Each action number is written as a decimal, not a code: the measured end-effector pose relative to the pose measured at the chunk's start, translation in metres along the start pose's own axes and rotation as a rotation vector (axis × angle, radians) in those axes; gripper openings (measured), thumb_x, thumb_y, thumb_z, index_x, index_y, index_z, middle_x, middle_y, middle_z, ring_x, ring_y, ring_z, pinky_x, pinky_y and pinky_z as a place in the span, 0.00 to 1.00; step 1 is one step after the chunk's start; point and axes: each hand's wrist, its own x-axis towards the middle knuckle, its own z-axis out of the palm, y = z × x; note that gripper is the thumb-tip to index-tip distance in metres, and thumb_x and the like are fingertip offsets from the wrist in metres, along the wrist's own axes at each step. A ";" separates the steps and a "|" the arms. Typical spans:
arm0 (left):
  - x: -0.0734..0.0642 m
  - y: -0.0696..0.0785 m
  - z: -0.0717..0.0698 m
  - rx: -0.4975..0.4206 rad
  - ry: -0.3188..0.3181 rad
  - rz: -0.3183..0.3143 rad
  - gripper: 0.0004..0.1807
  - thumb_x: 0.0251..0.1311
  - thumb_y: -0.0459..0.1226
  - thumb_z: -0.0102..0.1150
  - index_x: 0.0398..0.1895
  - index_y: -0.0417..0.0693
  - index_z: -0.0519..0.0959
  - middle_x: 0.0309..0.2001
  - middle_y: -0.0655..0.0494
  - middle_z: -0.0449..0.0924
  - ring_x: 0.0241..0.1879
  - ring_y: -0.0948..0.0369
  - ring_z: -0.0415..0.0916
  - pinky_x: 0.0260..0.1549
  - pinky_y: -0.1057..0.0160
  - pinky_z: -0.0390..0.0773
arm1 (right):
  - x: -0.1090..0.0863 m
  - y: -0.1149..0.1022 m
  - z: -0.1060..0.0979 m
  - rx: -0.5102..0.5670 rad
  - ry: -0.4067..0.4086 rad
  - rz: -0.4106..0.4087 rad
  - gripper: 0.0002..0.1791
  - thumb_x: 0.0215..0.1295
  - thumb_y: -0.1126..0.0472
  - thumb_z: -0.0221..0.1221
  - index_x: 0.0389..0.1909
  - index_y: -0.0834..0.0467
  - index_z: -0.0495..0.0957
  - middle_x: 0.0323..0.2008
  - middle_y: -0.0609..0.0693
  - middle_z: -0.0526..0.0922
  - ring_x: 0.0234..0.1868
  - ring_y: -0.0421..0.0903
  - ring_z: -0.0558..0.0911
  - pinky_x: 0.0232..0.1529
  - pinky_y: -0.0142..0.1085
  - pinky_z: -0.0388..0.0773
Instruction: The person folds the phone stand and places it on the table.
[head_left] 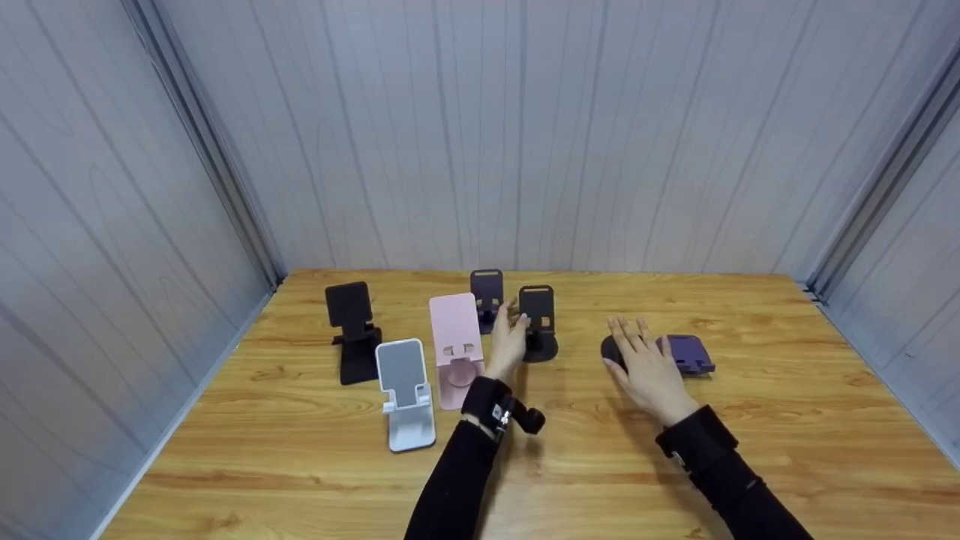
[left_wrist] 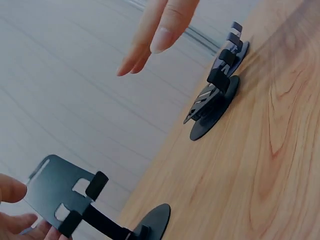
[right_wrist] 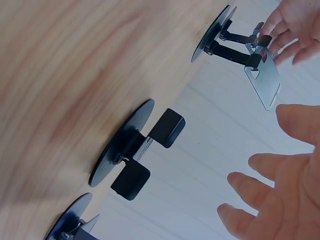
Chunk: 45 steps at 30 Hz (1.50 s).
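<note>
In the head view my left hand is beside an upright black phone stand with a round base. The left wrist view shows the thumb and fingers loosely spread at the edge of that stand's tilted plate, not closed round it. My right hand hovers, fingers spread, over a folded black phone stand, hiding most of it. In the right wrist view this folded stand sits on its round base, apart from the fingertips. A folded purple phone stand lies just right of the hand.
Left of my left hand stand a pink phone stand, a white one with a grey pad and a black one. A dark purple stand is behind the pink one. Pale walls border the wooden table.
</note>
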 end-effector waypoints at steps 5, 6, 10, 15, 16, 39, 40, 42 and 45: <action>0.001 -0.005 -0.001 -0.030 0.019 -0.010 0.15 0.77 0.25 0.49 0.60 0.23 0.72 0.56 0.28 0.79 0.57 0.37 0.82 0.60 0.52 0.83 | -0.001 0.000 0.004 0.006 -0.001 -0.001 0.36 0.82 0.58 0.55 0.82 0.68 0.56 0.80 0.70 0.59 0.81 0.72 0.52 0.77 0.75 0.45; 0.001 -0.006 -0.001 -0.035 0.027 -0.011 0.13 0.76 0.25 0.50 0.58 0.23 0.74 0.54 0.29 0.80 0.55 0.38 0.82 0.58 0.53 0.83 | -0.001 0.000 0.004 0.009 0.002 -0.002 0.36 0.82 0.58 0.55 0.82 0.68 0.56 0.80 0.70 0.60 0.81 0.72 0.52 0.77 0.75 0.46; 0.002 -0.009 -0.001 -0.022 0.073 0.022 0.09 0.73 0.24 0.54 0.52 0.25 0.78 0.49 0.34 0.82 0.49 0.43 0.84 0.52 0.57 0.85 | -0.001 0.000 0.005 0.023 0.015 -0.003 0.36 0.82 0.57 0.56 0.81 0.68 0.57 0.79 0.71 0.61 0.81 0.72 0.53 0.77 0.75 0.46; 0.002 -0.013 -0.003 0.019 0.139 0.058 0.06 0.70 0.23 0.59 0.46 0.27 0.81 0.44 0.37 0.85 0.41 0.50 0.84 0.45 0.62 0.85 | -0.001 -0.001 0.006 0.026 0.013 -0.004 0.36 0.82 0.57 0.56 0.81 0.68 0.57 0.79 0.71 0.61 0.81 0.72 0.53 0.76 0.75 0.47; 0.001 -0.013 -0.003 0.025 0.146 0.060 0.05 0.70 0.23 0.59 0.45 0.27 0.82 0.43 0.37 0.85 0.40 0.52 0.83 0.43 0.63 0.84 | -0.001 -0.001 0.006 0.024 0.012 -0.004 0.36 0.81 0.58 0.56 0.81 0.68 0.57 0.79 0.71 0.61 0.81 0.72 0.54 0.76 0.75 0.48; -0.006 0.029 0.001 0.009 0.002 0.310 0.08 0.69 0.25 0.62 0.46 0.26 0.84 0.40 0.35 0.86 0.40 0.48 0.84 0.41 0.67 0.81 | -0.002 0.004 0.005 0.063 -0.021 0.002 0.37 0.82 0.58 0.55 0.80 0.73 0.55 0.78 0.74 0.59 0.80 0.74 0.53 0.76 0.74 0.49; -0.006 0.031 0.002 0.002 -0.009 0.322 0.08 0.69 0.25 0.62 0.46 0.26 0.84 0.40 0.35 0.86 0.40 0.49 0.84 0.41 0.68 0.81 | -0.002 0.004 0.005 0.069 -0.020 0.001 0.36 0.82 0.58 0.55 0.80 0.74 0.55 0.78 0.74 0.58 0.80 0.74 0.54 0.76 0.74 0.50; -0.007 0.034 0.002 -0.011 -0.034 0.342 0.08 0.70 0.26 0.62 0.46 0.26 0.84 0.40 0.35 0.86 0.39 0.52 0.83 0.40 0.69 0.81 | -0.001 0.005 0.004 0.083 -0.024 -0.001 0.36 0.82 0.59 0.55 0.80 0.74 0.55 0.78 0.75 0.58 0.80 0.74 0.53 0.76 0.74 0.50; -0.009 0.037 0.003 -0.049 -0.084 0.353 0.09 0.70 0.25 0.62 0.47 0.25 0.84 0.40 0.34 0.86 0.37 0.57 0.82 0.37 0.70 0.81 | -0.001 0.007 0.002 0.140 -0.056 -0.012 0.35 0.84 0.60 0.53 0.80 0.76 0.53 0.78 0.76 0.57 0.80 0.75 0.52 0.76 0.74 0.49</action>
